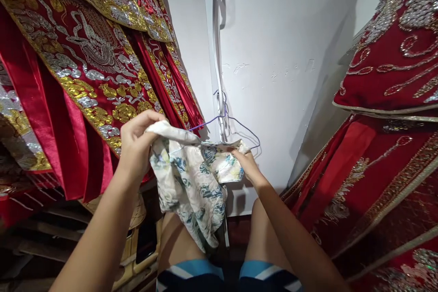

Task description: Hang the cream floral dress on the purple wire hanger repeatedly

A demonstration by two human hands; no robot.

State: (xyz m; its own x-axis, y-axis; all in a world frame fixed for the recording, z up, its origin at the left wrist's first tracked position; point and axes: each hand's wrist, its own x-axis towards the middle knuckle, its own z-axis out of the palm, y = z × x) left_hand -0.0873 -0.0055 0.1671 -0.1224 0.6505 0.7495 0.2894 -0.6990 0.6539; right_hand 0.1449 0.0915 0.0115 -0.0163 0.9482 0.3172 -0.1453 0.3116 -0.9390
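As red sequined clothing hangs at left, a floral garment is held up mid-frame.
Left hand clamped on its white edge; white pole and purple hanger behind; right hand clamped on its upper edge, partly hidden; beaded red clothing far right.

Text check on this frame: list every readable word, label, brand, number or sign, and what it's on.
No readable text.
White wall: faint marks, cannot tell whether writing.
Floral garment: pattern, no legible label.
Red garment at left, red garment at right: decoration, no legible words.
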